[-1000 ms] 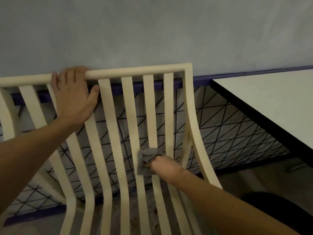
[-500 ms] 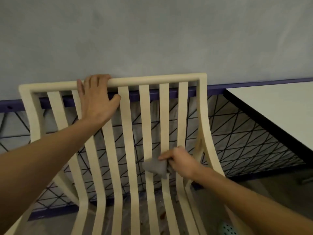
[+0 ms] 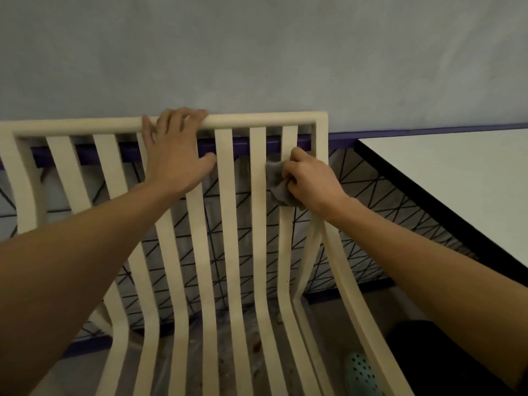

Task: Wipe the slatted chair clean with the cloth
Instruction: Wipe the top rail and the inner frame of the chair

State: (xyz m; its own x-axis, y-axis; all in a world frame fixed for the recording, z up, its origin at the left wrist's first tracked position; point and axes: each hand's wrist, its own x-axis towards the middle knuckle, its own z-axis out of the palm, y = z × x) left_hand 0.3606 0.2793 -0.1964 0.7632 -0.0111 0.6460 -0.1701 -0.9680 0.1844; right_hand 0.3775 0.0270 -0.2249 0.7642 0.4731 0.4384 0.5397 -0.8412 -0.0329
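The slatted chair (image 3: 259, 224) stood in the middle of the view with its back toward the grey wall (image 3: 257, 52), a white table (image 3: 457, 181) just to its right. The left hand (image 3: 177, 150) lay on the top rail (image 3: 257, 120) left of centre. Its fingers hooked over the far side of the rail and its thumb spread out to the right across the gap between slats.

The right hand (image 3: 308, 178) pinched the grey cloth (image 3: 278, 181) in a bunch and pressed it against the rightmost slat (image 3: 289, 138), high up and a little below the rail. Black wire mesh (image 3: 371, 195) showed through the gaps behind the back. A teal perforated shoe (image 3: 361, 372) sat on the floor at the near right.

The chair looked stiff but fairly light, so it seemed likely to rock or slide under a firm wipe. The top rail was the sensible place to brace it, being thick and easy to grip. The slats were thin and might give a little under pressure. The cloth was soft and limp, so it would work best wadded in the fingers or wrapped round a slat to reach the edges and back. Dark specks low on the seat slats suggested that part remained to be cleaned.
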